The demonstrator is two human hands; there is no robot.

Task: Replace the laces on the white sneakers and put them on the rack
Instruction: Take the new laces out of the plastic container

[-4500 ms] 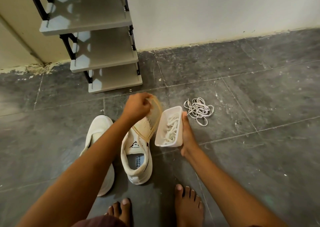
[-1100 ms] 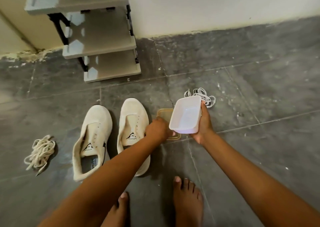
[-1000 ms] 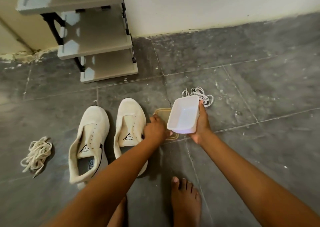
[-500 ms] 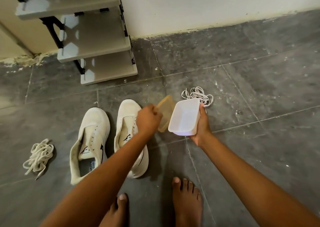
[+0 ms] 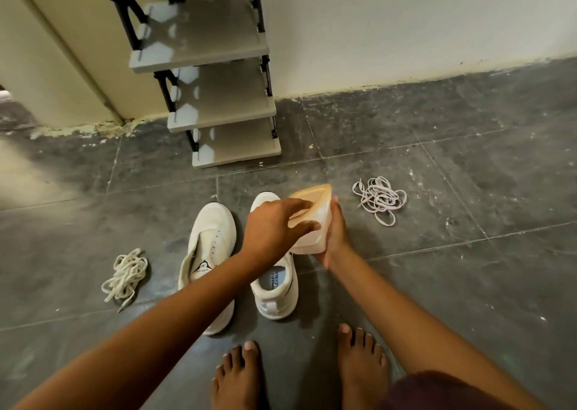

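Two white sneakers without laces stand side by side on the grey floor, the left sneaker (image 5: pixel 209 253) and the right sneaker (image 5: pixel 274 288). Above the right one, my right hand (image 5: pixel 335 234) grips a white plastic container (image 5: pixel 312 238) from its right side. My left hand (image 5: pixel 274 228) presses a tan lid (image 5: pixel 307 200) down onto the container's top. A bundle of cream laces (image 5: pixel 126 273) lies left of the shoes. A pile of white laces (image 5: pixel 379 198) lies to the right. The shoe rack (image 5: pixel 224 97) stands against the wall behind the shoes.
My bare feet (image 5: pixel 299 372) stand just in front of the sneakers. The wall runs along the back, with a corner post left of the rack. Grey floor tiles spread to both sides.
My left hand picked the tan lid up from the floor and brought it onto the container. The container has tipped more upright in my right hand. The view shifted left.
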